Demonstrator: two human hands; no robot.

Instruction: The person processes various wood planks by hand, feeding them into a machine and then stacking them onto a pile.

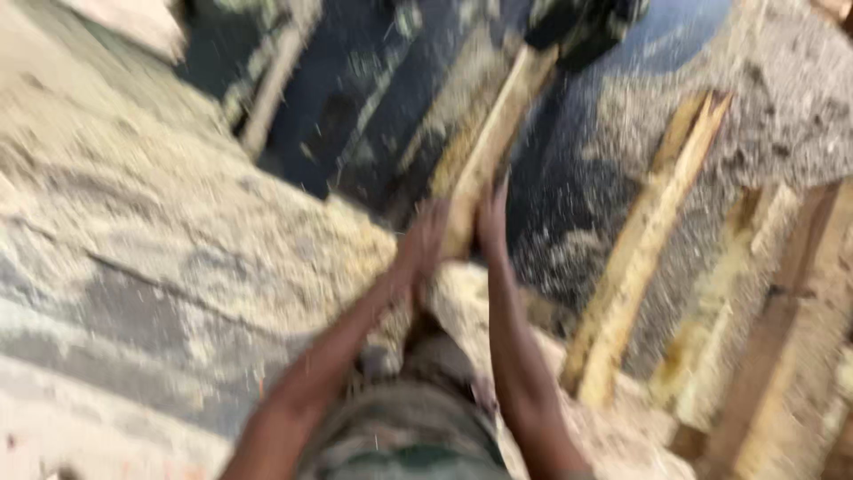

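Note:
The picture is blurred by motion. Both of my arms reach forward over sawdust-covered ground. My left hand (419,244) and my right hand (491,218) press against the near end of a long pale wooden plank (498,133), one on each side of it. The plank runs away from me toward a dark machine part (582,27) at the top. Whether my fingers wrap the plank fully is too blurred to tell, but both hands hold it.
Several rough split planks (644,240) lie at the right on sawdust, with more timber (782,329) by the right edge. A dark surface (355,98) sprinkled with sawdust spreads ahead. A pale slat (271,89) lies at the upper left.

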